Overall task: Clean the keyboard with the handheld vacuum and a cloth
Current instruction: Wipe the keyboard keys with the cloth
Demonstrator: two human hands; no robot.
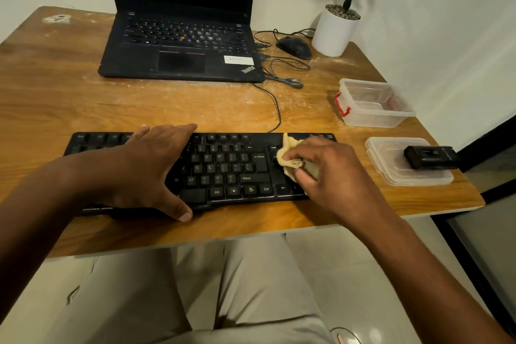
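Observation:
A black wired keyboard (223, 167) lies across the front of the wooden table. My left hand (150, 167) spans its left half, fingers at the far edge and thumb at the near edge, holding it down. My right hand (326, 170) grips a crumpled beige cloth (287, 153) and presses it on the keys at the keyboard's right end, hiding the number pad. A small black handheld vacuum (430, 157) rests on a clear plastic lid (391, 173) to the right of the keyboard.
A black laptop (181, 45) stands open at the back. A mouse (294, 47) with looped cables and a white plant pot (333, 32) are behind on the right. A clear box with red clips (374, 103) sits near the table's right edge (446, 148).

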